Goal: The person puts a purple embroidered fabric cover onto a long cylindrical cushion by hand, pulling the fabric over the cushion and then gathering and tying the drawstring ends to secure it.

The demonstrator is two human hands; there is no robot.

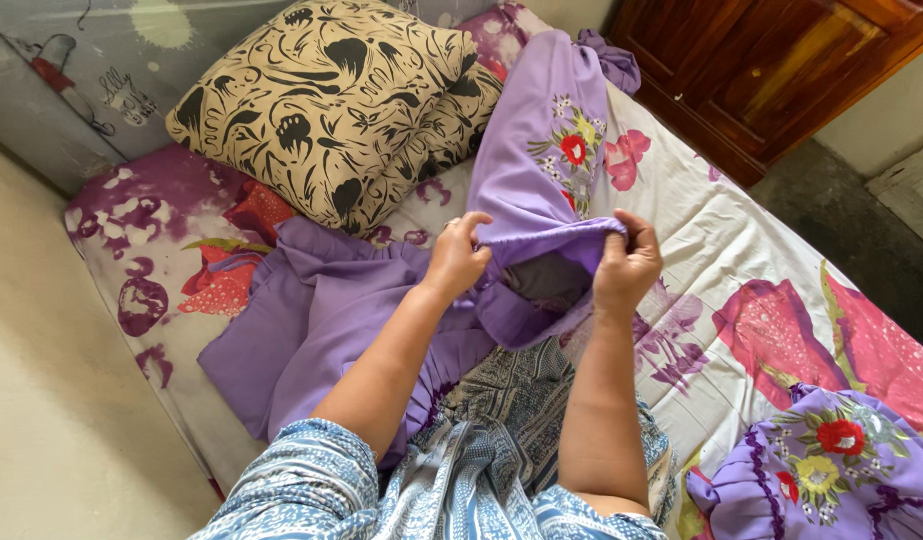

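My left hand (455, 256) and my right hand (628, 262) both pinch the open end of a purple pillowcase (541, 150) with embroidered red and yellow flowers. The case is filled and stretches away from me across the bed, its mouth held open between my hands. Under my arms lies a purple ruffled cloth (311, 320). My lap is covered by blue and white patterned fabric (481, 440).
Two cream and black patterned pillows (321, 100) lean at the head of the bed. The bedsheet (741, 250) is white with big pink and purple flowers. Another purple embroidered pillow (831, 470) lies at the lower right. A wooden door (771, 60) stands beyond the bed.
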